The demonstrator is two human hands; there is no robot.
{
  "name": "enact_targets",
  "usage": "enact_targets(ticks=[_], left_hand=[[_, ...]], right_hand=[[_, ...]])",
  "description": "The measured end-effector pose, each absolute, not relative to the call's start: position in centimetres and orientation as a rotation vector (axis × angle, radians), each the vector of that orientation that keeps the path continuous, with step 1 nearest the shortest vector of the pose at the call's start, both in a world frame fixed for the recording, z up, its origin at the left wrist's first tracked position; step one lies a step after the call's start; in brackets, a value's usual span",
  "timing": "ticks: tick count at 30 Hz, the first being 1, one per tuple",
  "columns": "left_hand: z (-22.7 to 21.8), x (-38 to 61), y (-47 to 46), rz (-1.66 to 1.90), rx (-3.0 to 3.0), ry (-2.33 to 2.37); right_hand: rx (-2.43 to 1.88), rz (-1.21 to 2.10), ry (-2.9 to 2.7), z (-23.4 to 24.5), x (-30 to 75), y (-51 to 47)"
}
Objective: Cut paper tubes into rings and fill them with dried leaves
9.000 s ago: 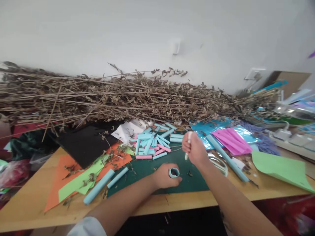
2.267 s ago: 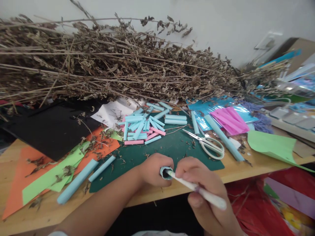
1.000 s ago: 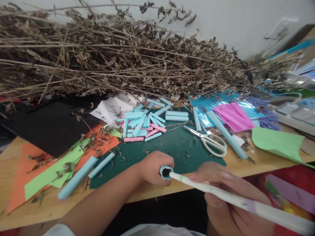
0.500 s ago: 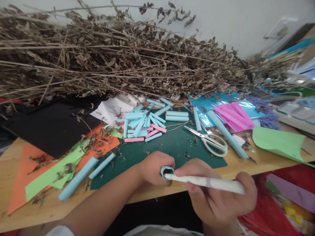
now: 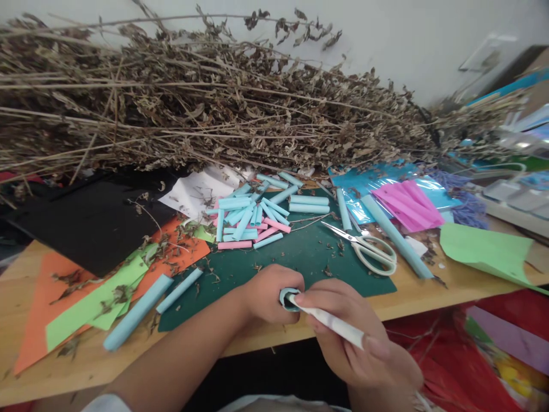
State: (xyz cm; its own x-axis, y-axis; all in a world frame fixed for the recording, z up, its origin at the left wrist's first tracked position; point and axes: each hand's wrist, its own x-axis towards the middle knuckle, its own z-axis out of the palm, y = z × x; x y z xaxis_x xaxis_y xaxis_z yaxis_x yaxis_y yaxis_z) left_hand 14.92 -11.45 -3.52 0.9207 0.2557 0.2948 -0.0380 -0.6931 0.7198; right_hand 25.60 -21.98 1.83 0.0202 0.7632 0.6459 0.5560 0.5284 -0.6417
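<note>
My left hand [image 5: 272,293] is wrapped round a light blue paper tube [image 5: 283,298], its open end facing right; most of the tube is hidden in the fist. My right hand [image 5: 360,337] grips a slim white stick or pen-like rod [image 5: 337,326] with faint purple marks. The rod's thin tip sits inside the tube's opening. Beyond my hands, a pile of short blue paper tubes [image 5: 242,214] with some pink tubes [image 5: 235,245] lies on a dark green cutting mat [image 5: 300,252]. Scissors [image 5: 371,252] with cream handles rest at the mat's right side.
Dried stems and leaves [image 5: 214,103] heap along the wall. Left are a black sheet [image 5: 86,223], orange paper [image 5: 34,326] and a longer blue tube [image 5: 137,312]. Right are pink paper [image 5: 407,206], green paper [image 5: 484,249] and a power strip [image 5: 514,212]. A red bag [image 5: 450,355] hangs below the table edge.
My right hand has moved left toward the tube, and the white rod has gone deeper into its opening, now tilted more steeply. My left hand stays in place round the tube.
</note>
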Motion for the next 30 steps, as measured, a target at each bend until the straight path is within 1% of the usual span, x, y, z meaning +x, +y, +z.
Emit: enact_targets(ticks=[7,18,20,22,26,30], left_hand=[[-3.7,14.8,-11.4,0.498,2.198,0.17],[-3.5,14.8,-11.4,0.493,2.184,0.16],[-3.5,14.8,-11.4,0.482,2.193,0.154],[-3.6,14.8,-11.4,0.5,2.206,0.144],[-3.6,14.8,-11.4,0.527,2.201,0.131],[-3.6,14.8,-11.4,0.49,2.251,0.154]], right_hand=[[-1.149,0.267,-1.659,0.6,26.0,-22.9],[-1.222,0.124,-1.624,2.5,25.4,-23.0],[-1.219,0.141,-1.624,2.5,25.1,-23.0],[-1.199,0.164,-1.606,2.6,24.8,-23.0],[-1.118,0.085,-1.394,2.5,24.2,-22.9],[-1.042,0.173,-1.494,1.5,24.6,-22.7]])
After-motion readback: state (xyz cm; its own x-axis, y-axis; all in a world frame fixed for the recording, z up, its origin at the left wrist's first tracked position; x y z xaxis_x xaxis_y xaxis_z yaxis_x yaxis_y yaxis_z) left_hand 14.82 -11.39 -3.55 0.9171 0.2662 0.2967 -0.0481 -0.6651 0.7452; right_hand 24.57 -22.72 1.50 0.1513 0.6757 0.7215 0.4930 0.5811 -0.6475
